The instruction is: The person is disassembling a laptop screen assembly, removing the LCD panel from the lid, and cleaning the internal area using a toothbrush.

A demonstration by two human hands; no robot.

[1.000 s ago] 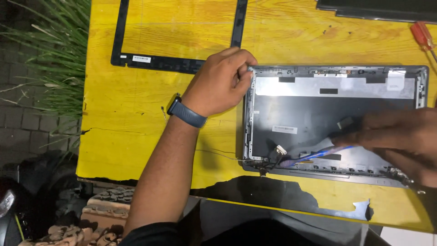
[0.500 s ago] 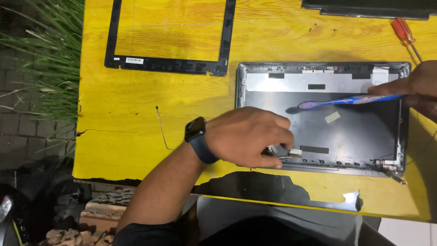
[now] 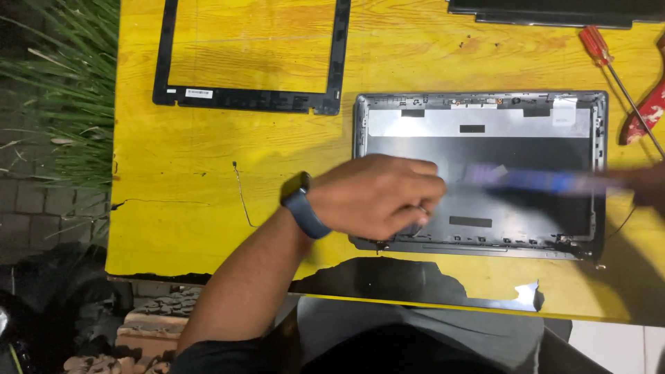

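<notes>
The grey laptop lid shell [image 3: 485, 173] lies flat on the yellow counter [image 3: 208, 208], toward three o'clock of centre; the left hand [image 3: 377, 197] rests over the shell's seven-o'clock corner, fingers curled inward, though what they pinch is hidden; the right hand [image 3: 648, 187] sits at the three-o'clock edge, blurred, closed on a bluish flat cable [image 3: 547, 181] that stretches across the shell toward the left hand. A black screen bezel [image 3: 249, 97] lies at eleven o'clock, apart from the shell; a red-handled screwdriver [image 3: 609, 62] lies at two o'clock; a thin wire [image 3: 242, 197] lies on the counter just beside the left wrist.
</notes>
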